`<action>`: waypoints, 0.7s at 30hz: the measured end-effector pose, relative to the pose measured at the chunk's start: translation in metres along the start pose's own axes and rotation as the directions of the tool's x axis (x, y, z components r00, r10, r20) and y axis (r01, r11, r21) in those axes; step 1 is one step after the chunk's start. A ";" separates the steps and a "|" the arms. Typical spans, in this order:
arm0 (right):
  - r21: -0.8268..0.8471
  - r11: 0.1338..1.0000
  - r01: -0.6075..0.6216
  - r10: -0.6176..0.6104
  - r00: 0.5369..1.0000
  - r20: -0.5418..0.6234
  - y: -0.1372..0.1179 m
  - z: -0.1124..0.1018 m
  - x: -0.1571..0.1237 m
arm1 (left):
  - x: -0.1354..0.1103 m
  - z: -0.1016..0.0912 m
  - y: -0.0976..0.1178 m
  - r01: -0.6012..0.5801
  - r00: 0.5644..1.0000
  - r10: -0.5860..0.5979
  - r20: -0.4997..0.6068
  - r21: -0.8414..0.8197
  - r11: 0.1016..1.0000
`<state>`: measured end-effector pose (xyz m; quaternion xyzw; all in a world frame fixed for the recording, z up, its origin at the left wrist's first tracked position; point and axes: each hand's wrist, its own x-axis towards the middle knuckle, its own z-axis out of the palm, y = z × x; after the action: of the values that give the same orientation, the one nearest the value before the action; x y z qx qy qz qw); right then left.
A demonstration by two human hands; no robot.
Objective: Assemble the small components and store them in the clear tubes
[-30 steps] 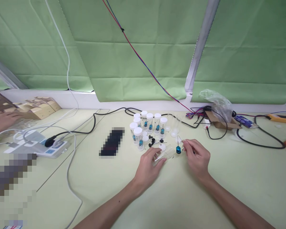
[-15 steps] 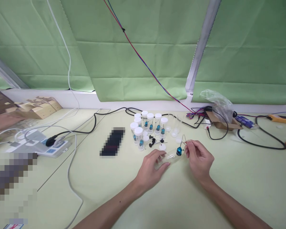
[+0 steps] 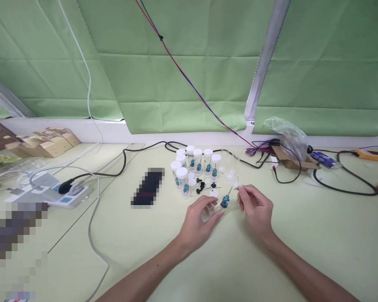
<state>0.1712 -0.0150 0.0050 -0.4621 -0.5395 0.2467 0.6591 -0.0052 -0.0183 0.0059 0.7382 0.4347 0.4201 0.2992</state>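
Observation:
My left hand (image 3: pixel 195 220) is closed around a clear plastic tube (image 3: pixel 208 214), which lies tilted with its mouth toward the right. Thumb and fingers of my right hand (image 3: pixel 256 209) pinch the end of a thin bent wire (image 3: pixel 232 187). On the wire's other end is a shiny blue part (image 3: pixel 225 202) with a dark base, at or just inside the tube's mouth; the clear wall makes the depth hard to judge. Just beyond my left fingers are a loose white cap (image 3: pixel 213 193) and several small black pieces (image 3: pixel 202 185).
Several capped tubes (image 3: pixel 182 183) with blue parts inside stand behind my hands. Uncapped clear tubes (image 3: pixel 231 167) stand to their right. A blurred-out dark rectangle (image 3: pixel 148 187) lies left. Farther out are a power strip (image 3: pixel 72 197), a cardboard box (image 3: pixel 296 159) and black cables (image 3: pixel 343 192).
My right hand has moved left, bringing the blue part from beyond the tube's mouth to it or just inside. Another person's hand at the far left has gone from view.

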 end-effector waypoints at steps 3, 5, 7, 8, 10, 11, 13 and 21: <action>0.016 1.000 0.016 -0.017 0.996 0.087 0.000 0.000 0.001 | 0.002 -0.001 -0.001 0.002 1.000 -0.002 -0.024 -0.007 1.000; 0.025 1.000 0.005 -0.008 0.990 0.139 0.001 -0.001 0.003 | 0.002 -0.002 -0.002 0.003 0.999 -0.003 -0.036 -0.008 1.000; 0.036 0.999 -0.021 0.014 0.983 0.182 0.002 -0.002 0.005 | 0.003 -0.002 -0.002 0.005 0.999 -0.005 -0.038 -0.002 1.000; 0.043 0.998 -0.038 0.029 0.980 0.199 0.002 -0.002 0.006 | 0.004 -0.002 -0.003 0.005 0.999 -0.005 -0.036 0.001 1.000; 0.060 0.995 -0.077 0.061 0.972 0.228 0.002 -0.004 0.009 | 0.004 -0.003 -0.003 0.005 1.000 -0.004 -0.028 0.008 1.000; 0.066 0.993 -0.098 0.079 0.966 0.246 0.002 -0.005 0.011 | 0.005 -0.003 -0.003 0.005 1.000 -0.004 -0.026 0.012 1.000; 0.073 0.988 -0.133 0.107 0.953 0.284 0.003 -0.006 0.014 | 0.006 -0.004 -0.003 0.007 1.000 -0.006 -0.027 0.020 1.000; 0.065 0.964 -0.259 0.210 0.884 0.418 0.007 -0.014 0.024 | 0.009 -0.008 -0.004 0.007 1.000 -0.008 0.030 0.040 0.999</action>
<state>0.1928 0.0032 0.0105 -0.4226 -0.5893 0.4471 0.5237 -0.0115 -0.0080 0.0092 0.7486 0.4412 0.3990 0.2927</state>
